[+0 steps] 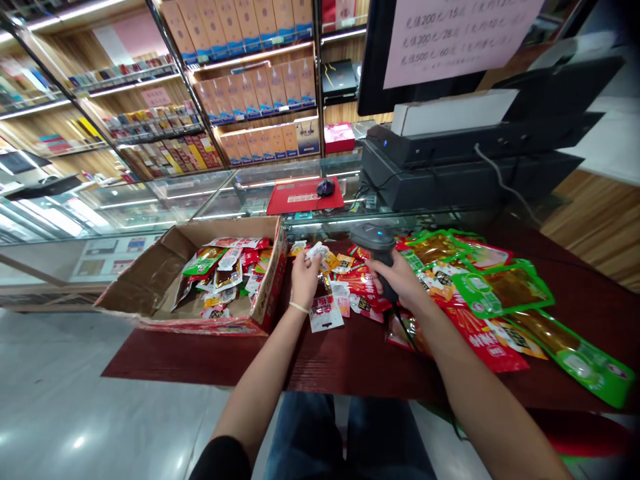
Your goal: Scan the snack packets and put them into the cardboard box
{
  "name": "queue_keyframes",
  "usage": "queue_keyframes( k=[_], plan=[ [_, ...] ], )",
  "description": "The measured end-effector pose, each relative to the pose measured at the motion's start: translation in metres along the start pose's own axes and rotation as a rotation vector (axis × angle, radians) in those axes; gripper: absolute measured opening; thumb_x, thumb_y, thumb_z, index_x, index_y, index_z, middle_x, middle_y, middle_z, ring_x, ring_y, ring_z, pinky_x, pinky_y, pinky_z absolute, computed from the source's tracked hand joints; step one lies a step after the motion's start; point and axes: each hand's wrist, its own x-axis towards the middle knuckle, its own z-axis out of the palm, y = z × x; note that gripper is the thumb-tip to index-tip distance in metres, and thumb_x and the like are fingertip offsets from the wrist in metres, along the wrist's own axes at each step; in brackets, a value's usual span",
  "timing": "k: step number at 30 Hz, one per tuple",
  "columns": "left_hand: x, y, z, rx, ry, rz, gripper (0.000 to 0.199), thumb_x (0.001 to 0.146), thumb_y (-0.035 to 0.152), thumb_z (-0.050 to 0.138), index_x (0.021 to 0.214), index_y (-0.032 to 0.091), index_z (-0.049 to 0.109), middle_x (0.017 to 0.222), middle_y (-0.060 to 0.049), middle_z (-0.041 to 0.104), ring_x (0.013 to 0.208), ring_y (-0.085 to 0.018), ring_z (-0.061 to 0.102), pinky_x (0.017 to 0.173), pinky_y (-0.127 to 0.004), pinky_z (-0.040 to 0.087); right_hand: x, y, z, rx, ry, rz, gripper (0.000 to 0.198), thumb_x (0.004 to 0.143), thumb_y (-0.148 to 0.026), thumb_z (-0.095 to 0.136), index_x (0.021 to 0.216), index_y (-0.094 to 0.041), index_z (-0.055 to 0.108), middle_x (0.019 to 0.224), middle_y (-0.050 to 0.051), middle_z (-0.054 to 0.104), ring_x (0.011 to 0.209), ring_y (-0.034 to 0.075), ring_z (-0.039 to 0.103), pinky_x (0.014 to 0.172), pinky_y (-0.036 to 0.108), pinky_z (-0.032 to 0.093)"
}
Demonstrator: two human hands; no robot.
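My right hand (397, 279) is wrapped round the grip of a black barcode scanner (373, 240), whose head points left over the dark red counter and shows a small blue light. In my left hand (306, 280) the fingers are closed on a small snack packet (320, 252), white and yellow where it shows. A white and red snack packet (327, 315) lies just below that hand. Between and around both hands are several more snack packets, with a red packet (363, 281) under the scanner. To the left stands an open cardboard box (270, 293) with mixed snack packets inside.
Green-edged packets (505, 290) and red ones spread over the right of the counter (345, 363). Behind lie a red mouse pad (285, 199) with a black mouse (325, 188), and a monitor (375, 60) above black cash-register equipment (450, 173). Glass cases and stocked shelves stand beyond.
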Motion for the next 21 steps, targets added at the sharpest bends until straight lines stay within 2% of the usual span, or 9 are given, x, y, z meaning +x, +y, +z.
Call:
queue_keyframes(
  k=[4,7,9,11,13,17,21],
  plan=[
    [0.003,-0.012,0.009,-0.347,0.157,-0.186,0.033,0.077,0.037,0.072,0.099,0.018,0.057,0.093,-0.004,0.068,0.082,-0.015,0.067,0.073,-0.029,0.057,0.000,-0.002,0.001,-0.009,0.033,0.013,0.033,0.075,-0.039,0.073,0.084,-0.026,0.044,0.049,-0.010,0.049,0.034,0.010,0.043,0.034,0.023,0.036],
    [-0.003,-0.017,0.006,-0.525,0.181,-0.228,0.031,0.075,0.029,0.075,0.098,0.019,0.056,0.096,-0.003,0.068,0.088,-0.015,0.069,0.085,-0.035,0.057,0.000,0.001,0.001,-0.081,0.011,-0.002,0.032,0.078,-0.039,0.071,0.096,-0.026,0.048,0.049,-0.010,0.048,0.034,0.011,0.042,0.034,0.023,0.035],
    [-0.005,-0.017,0.003,-0.610,0.182,-0.247,0.028,0.077,0.025,0.073,0.098,0.019,0.056,0.099,-0.005,0.070,0.092,-0.015,0.070,0.091,-0.037,0.055,0.001,0.004,0.001,-0.172,-0.027,0.008,0.038,0.079,-0.039,0.070,0.109,-0.026,0.050,0.050,-0.010,0.049,0.033,0.011,0.042,0.035,0.024,0.036],
    [-0.005,-0.016,0.001,-0.672,0.205,-0.264,0.024,0.079,0.020,0.071,0.099,0.018,0.057,0.102,-0.005,0.071,0.096,-0.016,0.070,0.096,-0.038,0.053,0.002,0.007,0.001,-0.283,-0.070,0.003,0.047,0.078,-0.039,0.070,0.120,-0.026,0.051,0.057,-0.008,0.056,0.037,0.012,0.047,0.039,0.025,0.040],
    [-0.004,-0.014,0.000,-0.703,0.240,-0.270,0.023,0.079,0.016,0.070,0.099,0.017,0.058,0.103,-0.006,0.072,0.100,-0.017,0.070,0.099,-0.038,0.052,0.002,0.009,0.001,-0.381,-0.088,-0.041,0.054,0.076,-0.038,0.071,0.125,-0.025,0.053,0.071,-0.003,0.065,0.050,0.015,0.057,0.049,0.027,0.048],
    [-0.003,-0.011,0.000,-0.699,0.265,-0.261,0.021,0.080,0.012,0.067,0.099,0.016,0.059,0.108,-0.008,0.072,0.102,-0.018,0.070,0.099,-0.036,0.053,0.001,0.008,0.002,-0.484,-0.113,-0.127,0.051,0.073,-0.033,0.073,0.121,-0.024,0.061,0.094,0.003,0.073,0.081,0.023,0.067,0.070,0.033,0.053],
    [-0.003,-0.009,0.000,-0.672,0.229,-0.246,0.025,0.081,0.013,0.065,0.104,0.017,0.058,0.115,-0.009,0.070,0.104,-0.018,0.069,0.098,-0.034,0.053,-0.001,0.006,0.004,-0.504,-0.177,-0.184,0.034,0.071,-0.025,0.073,0.106,-0.025,0.069,0.100,0.004,0.074,0.091,0.026,0.067,0.076,0.035,0.053]
  ],
)
